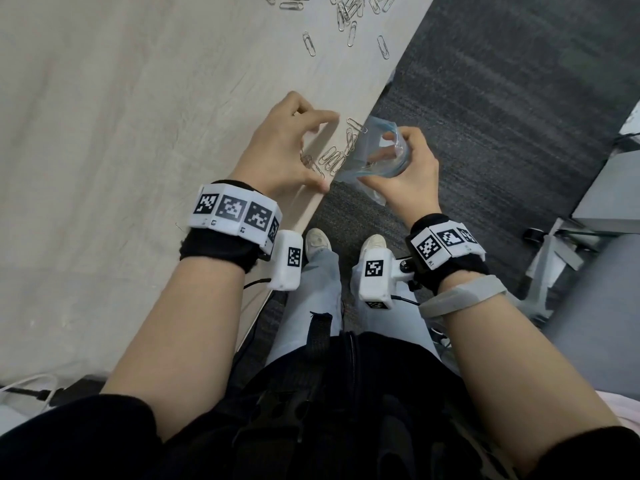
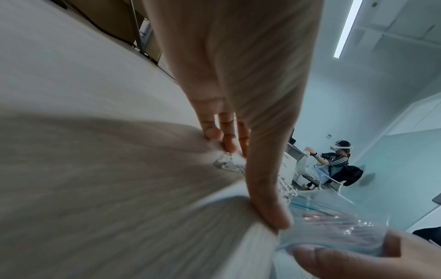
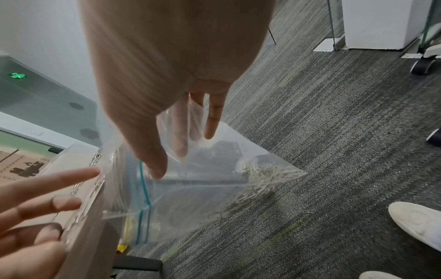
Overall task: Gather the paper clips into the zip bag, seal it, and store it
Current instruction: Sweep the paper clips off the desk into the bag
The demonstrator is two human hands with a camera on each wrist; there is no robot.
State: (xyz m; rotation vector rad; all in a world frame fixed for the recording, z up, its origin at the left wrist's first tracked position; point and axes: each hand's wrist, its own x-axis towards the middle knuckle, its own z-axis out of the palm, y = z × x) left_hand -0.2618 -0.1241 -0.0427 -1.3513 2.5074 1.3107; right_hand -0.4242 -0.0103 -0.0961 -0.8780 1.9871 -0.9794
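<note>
Several silver paper clips (image 1: 334,157) lie at the edge of the pale wooden table (image 1: 104,133). My left hand (image 1: 311,150) is cupped over them, fingertips (image 2: 226,143) touching the tabletop and thumb against the edge. My right hand (image 1: 391,161) holds the clear zip bag (image 1: 367,168) with its blue-lined mouth open just below that edge. In the right wrist view the thumb and fingers (image 3: 210,128) pinch the bag's (image 3: 203,188) rim, and a heap of clips (image 3: 262,177) fills its lower corner. More loose clips (image 1: 346,12) lie scattered at the far end.
Grey carpet lies below the table edge, with my white shoes (image 1: 318,239) on it. One clip (image 3: 306,211) lies on the carpet. A chair base with castors (image 1: 533,233) stands at the right. Another person (image 2: 339,160) sits far off.
</note>
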